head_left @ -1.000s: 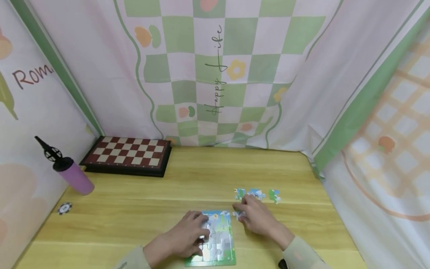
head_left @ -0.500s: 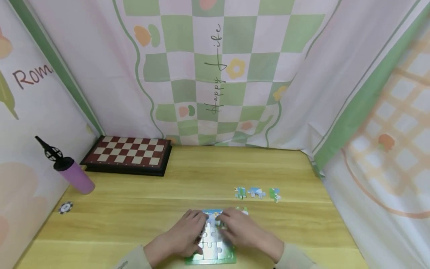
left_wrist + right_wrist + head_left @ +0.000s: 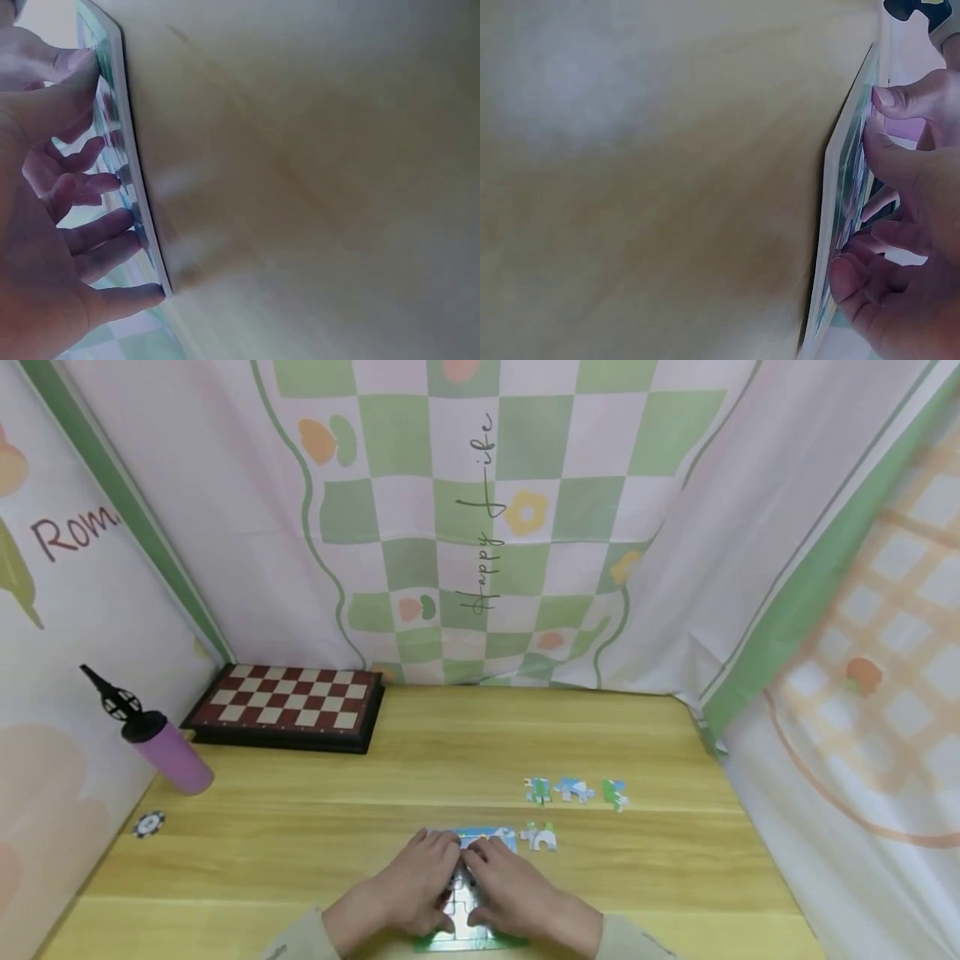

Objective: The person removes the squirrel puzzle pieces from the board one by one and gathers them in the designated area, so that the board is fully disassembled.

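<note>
A jigsaw puzzle in a flat tray (image 3: 471, 937) lies at the table's front, with a blue top border and green bottom border. My left hand (image 3: 418, 878) rests over its left side. My right hand (image 3: 517, 887) lies over the right side, its fingertips close to the left hand's. The left wrist view shows several fingers touching the tray (image 3: 129, 150). In the right wrist view, thumb and fingers rest on the tray (image 3: 841, 180). The hands hide much of the picture. A loose puzzle piece (image 3: 542, 837) lies just right of the tray's upper corner.
Behind it are three more pieces: a green one (image 3: 537, 790), a blue-white one (image 3: 574, 789) and a green-blue one (image 3: 614, 794). At the back left stand a chessboard box (image 3: 285, 702) and a purple bottle-shaped pump (image 3: 171, 758). A poker chip (image 3: 149, 824) lies left.
My right hand has left the loose piece beside the tray and come left onto the puzzle, near the left hand. That piece stays on the table. The left hand has hardly moved.
</note>
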Available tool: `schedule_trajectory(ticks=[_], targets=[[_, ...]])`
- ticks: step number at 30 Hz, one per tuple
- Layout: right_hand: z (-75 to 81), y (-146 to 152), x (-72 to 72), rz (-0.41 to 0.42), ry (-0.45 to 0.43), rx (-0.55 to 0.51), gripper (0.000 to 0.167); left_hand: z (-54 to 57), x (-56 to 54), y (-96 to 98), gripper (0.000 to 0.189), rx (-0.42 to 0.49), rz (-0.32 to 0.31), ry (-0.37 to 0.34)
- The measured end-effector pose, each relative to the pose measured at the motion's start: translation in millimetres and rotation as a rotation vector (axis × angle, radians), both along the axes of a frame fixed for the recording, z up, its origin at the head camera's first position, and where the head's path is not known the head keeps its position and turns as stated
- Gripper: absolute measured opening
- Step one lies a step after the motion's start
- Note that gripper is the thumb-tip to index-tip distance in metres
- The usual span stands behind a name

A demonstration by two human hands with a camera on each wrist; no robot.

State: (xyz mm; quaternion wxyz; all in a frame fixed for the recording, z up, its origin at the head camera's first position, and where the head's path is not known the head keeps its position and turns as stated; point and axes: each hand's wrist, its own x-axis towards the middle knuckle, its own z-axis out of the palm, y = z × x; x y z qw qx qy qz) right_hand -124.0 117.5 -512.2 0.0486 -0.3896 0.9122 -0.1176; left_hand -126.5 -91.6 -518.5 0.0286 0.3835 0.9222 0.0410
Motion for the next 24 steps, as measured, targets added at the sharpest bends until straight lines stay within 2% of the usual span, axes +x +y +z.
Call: schedule_trajectory(ticks=[4,10,18,24], targets=[[3.1,-1.3,-0.9,-0.013,-0.031,0.021,0.071,-1.5,1.2,1.9,0.076,-0.017,-0.006,0.007],[2.2,-3.1,-3.0,-0.023,-0.038,0.012,0.072,-6.8,2.0,3.4,0.077,-0.015,0.034,0.03],[-2.8,-4.3,-7.4,-0.054,0.01,-0.04,0.077,-8.0,4.9,5.4,0.094,0.001,0.122,-0.009],[-1.7,-4.7,-8.4,-0.08,-0.045,-0.06,0.087,-5.1,9.3,8.0,0.112,-0.053,0.229,-0.042]])
